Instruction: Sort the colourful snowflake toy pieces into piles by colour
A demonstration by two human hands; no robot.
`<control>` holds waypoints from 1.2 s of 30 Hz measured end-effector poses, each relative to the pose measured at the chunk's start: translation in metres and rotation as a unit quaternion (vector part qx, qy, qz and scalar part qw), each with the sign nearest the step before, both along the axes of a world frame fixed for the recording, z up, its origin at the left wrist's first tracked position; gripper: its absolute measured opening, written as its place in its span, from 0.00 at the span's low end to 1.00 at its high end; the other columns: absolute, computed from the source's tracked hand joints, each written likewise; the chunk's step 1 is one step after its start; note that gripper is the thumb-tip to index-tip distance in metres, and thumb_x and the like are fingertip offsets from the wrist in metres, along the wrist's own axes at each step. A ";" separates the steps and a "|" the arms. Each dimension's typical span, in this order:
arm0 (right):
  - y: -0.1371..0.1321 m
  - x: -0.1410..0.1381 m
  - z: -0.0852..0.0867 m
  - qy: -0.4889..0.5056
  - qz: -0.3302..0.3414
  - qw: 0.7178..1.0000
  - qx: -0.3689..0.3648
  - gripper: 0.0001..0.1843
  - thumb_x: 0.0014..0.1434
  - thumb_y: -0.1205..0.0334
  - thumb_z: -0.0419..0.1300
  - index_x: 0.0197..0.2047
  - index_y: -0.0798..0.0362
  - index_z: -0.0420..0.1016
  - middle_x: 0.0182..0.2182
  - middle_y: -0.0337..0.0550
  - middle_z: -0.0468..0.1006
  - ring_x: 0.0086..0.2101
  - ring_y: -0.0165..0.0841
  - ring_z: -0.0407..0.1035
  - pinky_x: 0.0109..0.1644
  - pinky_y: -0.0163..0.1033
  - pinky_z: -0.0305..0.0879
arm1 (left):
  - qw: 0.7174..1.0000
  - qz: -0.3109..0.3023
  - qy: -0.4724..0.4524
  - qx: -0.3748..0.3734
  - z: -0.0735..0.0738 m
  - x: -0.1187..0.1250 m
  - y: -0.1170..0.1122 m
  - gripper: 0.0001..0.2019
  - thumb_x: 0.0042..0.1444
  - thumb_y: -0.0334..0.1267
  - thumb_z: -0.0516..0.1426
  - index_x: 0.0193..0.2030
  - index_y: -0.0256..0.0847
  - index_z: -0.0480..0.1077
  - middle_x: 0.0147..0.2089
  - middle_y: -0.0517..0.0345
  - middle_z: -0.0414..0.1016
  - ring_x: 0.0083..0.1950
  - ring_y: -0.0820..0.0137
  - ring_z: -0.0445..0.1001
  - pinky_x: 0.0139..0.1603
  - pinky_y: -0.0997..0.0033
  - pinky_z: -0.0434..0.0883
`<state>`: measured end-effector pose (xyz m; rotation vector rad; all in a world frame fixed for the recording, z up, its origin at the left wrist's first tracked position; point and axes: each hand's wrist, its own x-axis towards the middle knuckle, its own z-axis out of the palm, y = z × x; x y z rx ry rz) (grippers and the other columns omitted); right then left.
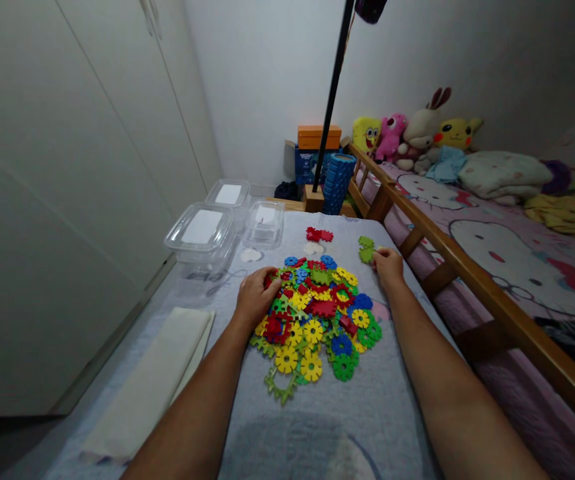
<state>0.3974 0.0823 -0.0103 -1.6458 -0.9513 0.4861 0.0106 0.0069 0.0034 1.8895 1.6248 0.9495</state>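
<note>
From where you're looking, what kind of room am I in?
Probably a bedroom, perhaps a child's: there's a wooden bed rail, a pillow and a pink plush toy.

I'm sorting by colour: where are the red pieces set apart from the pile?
In the head view, slightly right of centre: the red pieces lie beyond the pile, left of the green pieces at the right hand.

Toothed multicolour pieces (313, 308) heaped mid-table; green notched pieces (366, 249) near tabletop's (382, 427) far right corner; red pieces (319, 235) by far edge.
</note>
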 end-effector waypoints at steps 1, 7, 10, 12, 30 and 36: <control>0.006 -0.001 0.001 0.049 -0.030 0.998 0.001 0.09 0.45 0.61 0.60 0.33 0.49 0.66 0.21 0.33 0.70 0.22 0.30 0.68 0.24 0.34 0.66 | 1.000 0.000 0.000 0.000 0.000 0.000 0.000 0.20 0.61 0.47 0.55 0.55 0.42 0.74 0.53 0.49 0.80 0.53 0.59 0.76 0.59 0.56 0.70; 0.030 -0.003 0.007 0.220 -0.080 0.972 0.012 0.16 0.45 0.68 0.61 0.37 0.49 0.62 0.25 0.32 0.71 0.24 0.27 0.73 0.26 0.31 0.73 | 1.000 -0.001 -0.003 0.001 0.002 0.000 -0.001 0.19 0.61 0.47 0.55 0.54 0.42 0.74 0.54 0.50 0.80 0.54 0.59 0.76 0.60 0.56 0.70; 0.031 0.000 0.004 0.200 -0.040 0.979 0.024 0.15 0.43 0.68 0.60 0.35 0.48 0.60 0.27 0.32 0.70 0.26 0.27 0.74 0.29 0.32 0.74 | 1.000 0.001 -0.004 0.001 0.003 0.000 -0.002 0.19 0.61 0.47 0.55 0.54 0.43 0.74 0.54 0.50 0.80 0.54 0.59 0.76 0.60 0.56 0.69; 0.028 0.001 0.000 0.175 -0.026 0.984 0.036 0.14 0.42 0.67 0.60 0.33 0.49 0.62 0.27 0.32 0.69 0.26 0.27 0.73 0.30 0.32 0.74 | 1.000 0.000 -0.003 0.002 0.002 0.000 -0.001 0.19 0.61 0.47 0.55 0.55 0.43 0.74 0.54 0.50 0.80 0.54 0.59 0.76 0.60 0.56 0.70; -0.019 -0.055 0.043 -0.148 0.371 0.914 -0.074 0.17 0.50 0.50 0.65 0.39 0.52 0.82 0.41 0.45 0.82 0.43 0.40 0.74 0.51 0.44 0.69 | 1.000 0.002 0.000 0.005 -0.001 -0.001 0.000 0.19 0.60 0.47 0.55 0.55 0.43 0.74 0.53 0.51 0.80 0.54 0.60 0.76 0.58 0.58 0.70; -0.030 -0.088 0.066 -0.277 0.481 0.824 -0.116 0.24 0.46 0.56 0.73 0.48 0.50 0.81 0.47 0.45 0.81 0.49 0.42 0.72 0.57 0.46 0.66 | 1.000 -0.001 -0.006 0.001 0.001 0.000 -0.001 0.19 0.60 0.47 0.55 0.55 0.43 0.74 0.53 0.51 0.80 0.54 0.60 0.76 0.59 0.57 0.70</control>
